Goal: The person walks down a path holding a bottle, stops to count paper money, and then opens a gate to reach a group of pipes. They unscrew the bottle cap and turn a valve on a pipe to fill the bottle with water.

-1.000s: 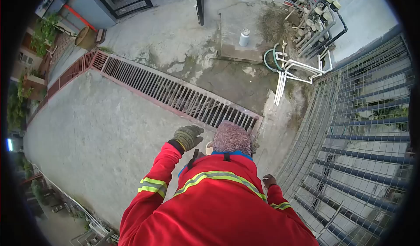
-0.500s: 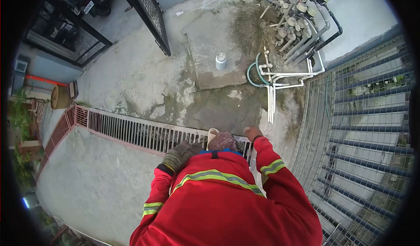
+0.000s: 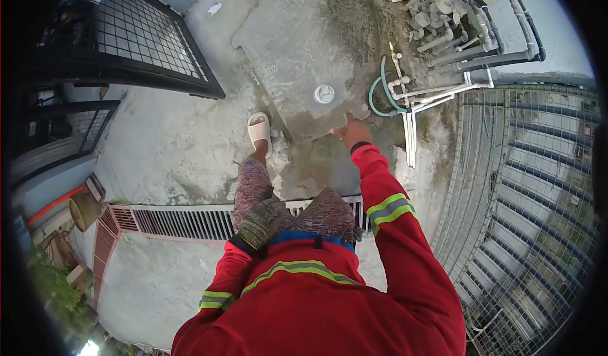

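A white jar-like container (image 3: 324, 94) with a round top stands on the raised concrete slab (image 3: 285, 46) ahead of me. My right hand (image 3: 354, 133) is bare and reaches forward, just short of the container. Its thumb and index finger are spread apart, with nothing between them. Over my left hand (image 3: 263, 222) is a grey-green knit work glove. That hand lies low against my left thigh, and its fingers do not show clearly enough to tell their pose. My left foot, in a cream slide sandal (image 3: 259, 131), is forward on the concrete.
White pipes (image 3: 410, 134) and a green hose (image 3: 373, 96) lie right of the slab, below a cluster of water meters (image 3: 443, 20). A drain grate (image 3: 183, 222) crosses beneath me. A black mesh gate (image 3: 152, 33) stands left, a wire-mesh fence (image 3: 506, 166) right.
My right hand has moved forward from near my waist towards the container, its fingers spreading. My left foot has stepped forward over the grate. My left hand stays low by my body.
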Available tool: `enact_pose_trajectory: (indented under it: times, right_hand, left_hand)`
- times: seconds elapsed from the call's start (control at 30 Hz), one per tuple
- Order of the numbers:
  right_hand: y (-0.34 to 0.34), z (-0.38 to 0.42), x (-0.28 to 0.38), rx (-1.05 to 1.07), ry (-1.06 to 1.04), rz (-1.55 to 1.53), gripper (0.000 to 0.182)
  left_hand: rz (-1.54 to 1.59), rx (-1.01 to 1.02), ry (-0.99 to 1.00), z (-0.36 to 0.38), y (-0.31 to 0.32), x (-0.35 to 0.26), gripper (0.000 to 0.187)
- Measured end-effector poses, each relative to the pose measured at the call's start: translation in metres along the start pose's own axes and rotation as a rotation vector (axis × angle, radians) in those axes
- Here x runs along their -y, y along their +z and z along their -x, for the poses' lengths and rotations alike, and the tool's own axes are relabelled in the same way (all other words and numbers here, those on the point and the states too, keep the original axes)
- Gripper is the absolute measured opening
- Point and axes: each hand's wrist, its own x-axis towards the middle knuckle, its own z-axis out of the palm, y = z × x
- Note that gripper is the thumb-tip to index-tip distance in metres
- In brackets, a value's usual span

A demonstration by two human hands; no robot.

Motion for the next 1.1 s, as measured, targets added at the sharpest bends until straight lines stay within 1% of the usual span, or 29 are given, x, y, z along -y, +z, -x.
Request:
enact_pose_trajectory:
  times: [0.07, 0.1, 0.17, 0.23, 0.33, 0.4, 0.53, 0.6, 0.67, 0.73, 0.83, 0.87, 0.93, 0.97, 1.03, 1.07, 1.1]
  right_hand:
    - [0.024, -0.056, 0.014, 0.072, 0.078, 0.008, 0.089]
    - [0.034, -0.089, 0.02, 0.054, 0.095, 0.01, 0.09]
    - [0.065, -0.126, 0.019, 0.054, 0.142, 0.024, 0.094]
    - [0.079, -0.16, 0.025, 0.095, 0.22, 0.048, 0.094]
    - [0.096, -0.189, 0.032, 0.112, 0.302, 0.046, 0.094]
    - [0.106, -0.21, 0.039, 0.106, 0.325, 0.039, 0.094]
    - [0.116, -0.221, 0.044, 0.128, 0.361, 0.03, 0.09]
    - [0.114, -0.227, 0.046, 0.125, 0.365, 0.037, 0.087]
    - [0.117, -0.226, 0.045, 0.127, 0.369, 0.063, 0.084]
    - [0.103, -0.225, 0.048, 0.164, 0.346, 0.078, 0.081]
    - [0.081, -0.206, 0.051, 0.178, 0.335, 0.051, 0.076]
    - [0.067, -0.194, 0.052, 0.168, 0.344, 0.036, 0.075]
    - [0.033, -0.155, 0.059, 0.104, 0.308, -0.049, 0.074]
    - [0.013, -0.136, 0.067, 0.064, 0.281, -0.096, 0.073]
    - [-0.039, -0.084, 0.085, 0.03, 0.304, -0.212, 0.07]
    - [-0.071, -0.054, 0.1, 0.021, 0.321, -0.262, 0.069]
    - [-0.103, -0.027, 0.118, -0.006, 0.339, -0.309, 0.069]
  left_hand:
    - [-0.002, 0.008, -0.015, -0.024, -0.04, 0.018, 0.034]
    - [0.061, -0.021, -0.069, -0.042, -0.064, 0.029, 0.035]
    - [0.2, -0.052, -0.209, -0.058, -0.092, 0.044, 0.037]
    - [0.121, -0.029, -0.23, -0.069, -0.109, 0.071, 0.038]
    - [0.056, -0.008, -0.244, -0.08, -0.128, 0.103, 0.038]
    - [0.07, 0.001, -0.268, -0.09, -0.134, 0.124, 0.038]
    - [0.093, 0.003, -0.303, -0.103, -0.139, 0.147, 0.04]
    - [0.072, 0.015, -0.268, -0.112, -0.138, 0.155, 0.04]
    - [0.086, 0.01, -0.241, -0.117, -0.136, 0.16, 0.04]
    - [0.134, -0.025, -0.214, -0.124, -0.133, 0.166, 0.039]
    - [0.156, 0.042, -0.231, -0.133, -0.129, 0.175, 0.047]
    - [0.132, 0.056, -0.205, -0.139, -0.125, 0.18, 0.051]
    - [0.081, 0.072, -0.152, -0.157, -0.123, 0.188, 0.058]
    - [0.163, 0.05, -0.173, -0.176, -0.134, 0.184, 0.059]
    - [0.329, 0.014, -0.188, -0.218, -0.157, 0.165, 0.061]
    - [0.414, 0.148, -0.24, -0.231, -0.164, 0.161, 0.066]
    - [0.487, 0.177, -0.249, -0.245, -0.166, 0.156, 0.068]
